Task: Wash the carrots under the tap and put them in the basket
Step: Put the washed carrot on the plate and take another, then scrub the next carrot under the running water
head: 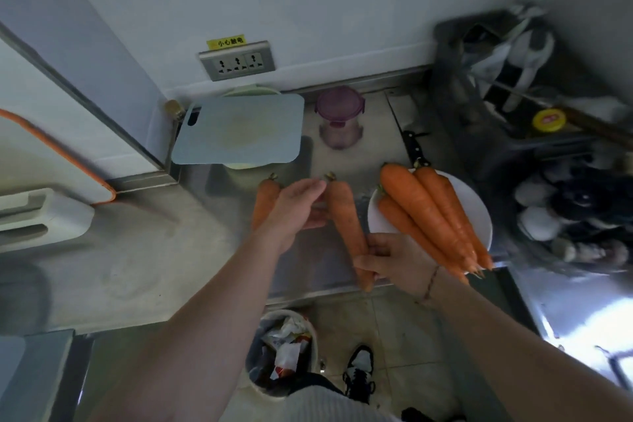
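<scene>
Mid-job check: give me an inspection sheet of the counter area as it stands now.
Surface: grey steel counter, dull, lightly marked.
Job's things: orange carrots heaped on a white round plate; one loose carrot lying on the counter; one long carrot in hand. No tap or basket seen.
Clutter: pale blue cutting board; purple-lidded clear container; black-handled knife; dark rack of kitchenware.
Grippers: right hand pinches the long carrot near its tip; left hand open beside it.
Cables: nothing seen.
Surroundings: wall socket strip; waste bin on the floor.

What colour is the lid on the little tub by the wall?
Purple lid, seen in the head view.
</scene>
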Demonstrator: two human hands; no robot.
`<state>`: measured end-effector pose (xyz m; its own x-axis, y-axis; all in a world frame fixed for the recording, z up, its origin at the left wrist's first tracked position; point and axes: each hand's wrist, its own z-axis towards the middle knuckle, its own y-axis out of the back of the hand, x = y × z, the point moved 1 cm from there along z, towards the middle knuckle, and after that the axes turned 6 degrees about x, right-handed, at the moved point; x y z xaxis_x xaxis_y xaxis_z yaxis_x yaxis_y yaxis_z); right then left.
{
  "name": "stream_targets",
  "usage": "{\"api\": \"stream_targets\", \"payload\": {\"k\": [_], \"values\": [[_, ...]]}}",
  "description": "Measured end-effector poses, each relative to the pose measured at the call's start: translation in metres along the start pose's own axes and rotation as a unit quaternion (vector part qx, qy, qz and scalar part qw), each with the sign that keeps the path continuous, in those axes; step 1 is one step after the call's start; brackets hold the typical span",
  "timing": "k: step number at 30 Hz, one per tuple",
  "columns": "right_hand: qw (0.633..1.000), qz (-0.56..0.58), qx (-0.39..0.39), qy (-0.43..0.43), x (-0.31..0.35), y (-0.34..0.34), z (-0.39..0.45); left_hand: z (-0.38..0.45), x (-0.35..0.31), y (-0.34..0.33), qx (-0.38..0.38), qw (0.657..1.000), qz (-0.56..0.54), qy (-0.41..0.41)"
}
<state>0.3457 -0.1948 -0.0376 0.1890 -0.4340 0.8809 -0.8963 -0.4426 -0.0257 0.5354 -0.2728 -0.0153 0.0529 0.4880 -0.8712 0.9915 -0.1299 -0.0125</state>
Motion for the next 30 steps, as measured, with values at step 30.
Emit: {"api": "stream_targets", "payload": {"k": [30], "values": [[0.921, 0.055, -0.368, -0.113, -0.283, 0.212, -0.523, -0.182, 0.137, -0.568, 0.435, 0.857, 0.273, -0.035]]}}
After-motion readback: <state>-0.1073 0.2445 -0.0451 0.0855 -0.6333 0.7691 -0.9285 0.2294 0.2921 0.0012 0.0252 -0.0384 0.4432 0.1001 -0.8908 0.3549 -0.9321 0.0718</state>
